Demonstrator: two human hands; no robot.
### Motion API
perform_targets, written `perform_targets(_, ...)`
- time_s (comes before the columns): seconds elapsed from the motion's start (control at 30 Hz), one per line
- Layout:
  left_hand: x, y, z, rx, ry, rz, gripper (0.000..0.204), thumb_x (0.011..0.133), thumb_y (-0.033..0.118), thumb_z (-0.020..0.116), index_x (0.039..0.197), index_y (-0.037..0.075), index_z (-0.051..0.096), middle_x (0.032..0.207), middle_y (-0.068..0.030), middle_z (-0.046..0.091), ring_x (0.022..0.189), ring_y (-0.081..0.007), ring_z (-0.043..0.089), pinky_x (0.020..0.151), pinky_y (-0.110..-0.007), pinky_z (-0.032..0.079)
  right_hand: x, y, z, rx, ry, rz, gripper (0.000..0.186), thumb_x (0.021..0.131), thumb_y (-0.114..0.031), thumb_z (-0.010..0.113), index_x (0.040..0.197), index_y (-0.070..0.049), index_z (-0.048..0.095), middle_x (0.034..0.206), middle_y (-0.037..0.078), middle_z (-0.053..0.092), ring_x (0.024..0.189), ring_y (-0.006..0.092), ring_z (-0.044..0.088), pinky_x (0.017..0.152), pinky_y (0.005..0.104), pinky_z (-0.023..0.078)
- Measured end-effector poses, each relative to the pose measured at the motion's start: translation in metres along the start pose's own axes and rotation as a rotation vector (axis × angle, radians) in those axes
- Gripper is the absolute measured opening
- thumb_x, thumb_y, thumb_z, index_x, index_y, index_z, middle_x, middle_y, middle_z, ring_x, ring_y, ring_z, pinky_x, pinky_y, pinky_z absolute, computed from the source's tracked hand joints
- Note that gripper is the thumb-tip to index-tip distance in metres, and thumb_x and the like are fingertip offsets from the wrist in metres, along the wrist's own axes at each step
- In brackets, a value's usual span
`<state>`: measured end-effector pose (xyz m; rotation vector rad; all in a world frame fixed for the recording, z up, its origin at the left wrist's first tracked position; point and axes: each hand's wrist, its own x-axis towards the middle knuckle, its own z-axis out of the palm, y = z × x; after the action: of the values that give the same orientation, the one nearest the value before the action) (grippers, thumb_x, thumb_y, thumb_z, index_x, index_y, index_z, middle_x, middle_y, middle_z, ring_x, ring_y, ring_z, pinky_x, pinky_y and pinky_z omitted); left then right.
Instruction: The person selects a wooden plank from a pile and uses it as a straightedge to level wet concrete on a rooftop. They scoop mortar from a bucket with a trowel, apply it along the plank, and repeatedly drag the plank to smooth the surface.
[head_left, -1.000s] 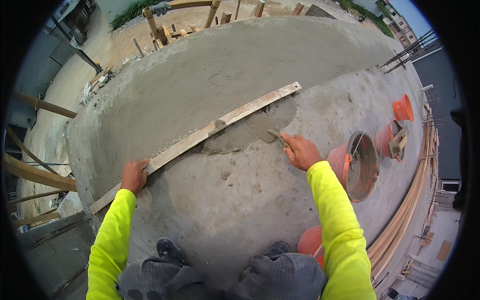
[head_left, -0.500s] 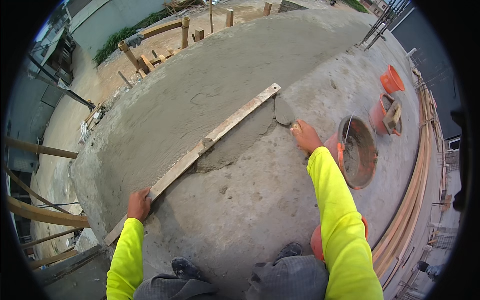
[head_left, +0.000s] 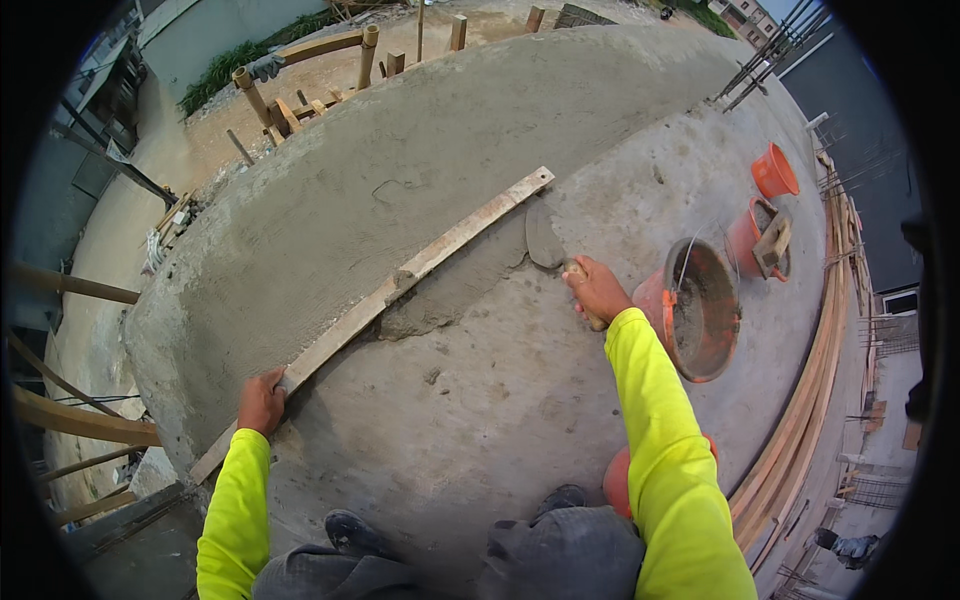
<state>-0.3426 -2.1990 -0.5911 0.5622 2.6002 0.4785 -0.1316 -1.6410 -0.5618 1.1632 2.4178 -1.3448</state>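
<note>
Step in hand looks like trowelling mortar along a straightedge: left hand (head_left: pixel 262 402) is clamping near the lower end of the long board (head_left: pixel 450 245), which is lying diagonally across the concrete surface (head_left: pixel 520 390); right hand (head_left: pixel 600 288) is closing round the handle of a trowel (head_left: pixel 544 236), blade resting by the upper end of the wet mortar strip (head_left: pixel 445 295). Next move is probably calling for a steady board and a flat blade angle. Surface is looking smooth beyond the board, rougher nearside. A large bucket (head_left: pixel 655 300) is standing to the right, long timbers (head_left: pixel 810 400) lying farther out, bamboo posts (head_left: pixel 255 97) rising past the far edge.
</note>
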Motion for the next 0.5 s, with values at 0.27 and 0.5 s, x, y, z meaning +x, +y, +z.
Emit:
perform_targets(0.27,0.000,0.003,-0.002,0.061,-0.011,-0.010,0.039,0.086,0.005,0.064,0.124,-0.003,0.068,0.126,-0.0224,0.067,0.117,-0.0377,0.066,0.107,-0.039,0.047,-0.024,0.018,0.020,0.099,0.134,0.043,0.049,0.097,-0.022,0.061,0.141,-0.001,0.051,0.094,0.017,0.067,0.056,0.0191,0.061,0.050,0.0352,0.051)
perform_targets(0.5,-0.001,-0.001,0.000,0.054,0.014,0.059,0.040,0.083,0.003,0.063,0.122,-0.002,0.070,0.124,-0.0228,0.068,0.113,-0.0408,0.066,0.104,-0.043,0.048,-0.030,0.031,0.051,-0.040,0.168,-0.202,0.050,0.098,-0.023,0.062,0.139,0.001,0.050,0.097,0.020,0.068,0.068,0.0210,0.068,0.057,0.0367,0.054)
